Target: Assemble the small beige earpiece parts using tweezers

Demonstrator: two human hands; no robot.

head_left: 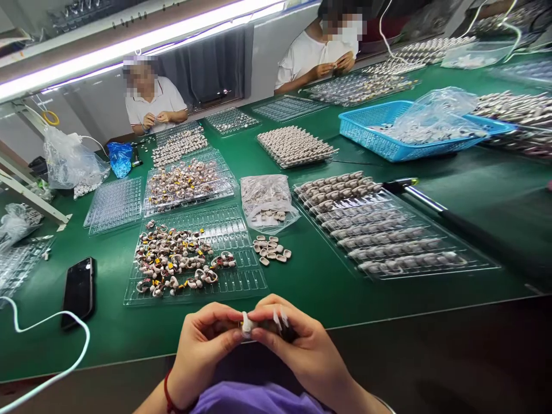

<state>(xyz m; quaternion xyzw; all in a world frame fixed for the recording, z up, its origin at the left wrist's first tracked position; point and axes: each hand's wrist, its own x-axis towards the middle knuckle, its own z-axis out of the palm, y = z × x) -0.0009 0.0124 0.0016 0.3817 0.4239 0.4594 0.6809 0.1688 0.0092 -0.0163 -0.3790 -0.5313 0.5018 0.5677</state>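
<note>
Between the fingertips of both hands, at the table's front edge, is a small whitish plastic part (pixel 246 325). My left hand (pixel 209 336) pinches it from the left, with a bit of yellow showing beside the fingers. From the right, my right hand (pixel 297 339) presses on the same part with thumb and forefinger; pale slivers stick up by its fingers, too blurred to name. Just beyond lies a clear tray (pixel 237 282) with a heap of small wired parts (pixel 172 259) in beige, yellow and red. Loose beige oval shells (pixel 271 248) lie to its right.
A bag of shells (pixel 266 198) sits behind the loose ones. At right stands a tray with rows of beige pieces (pixel 388 230); farther back is a blue basket (pixel 379 146). A phone (pixel 78 290) and white cable (pixel 81 351) lie left. Two people work across the table.
</note>
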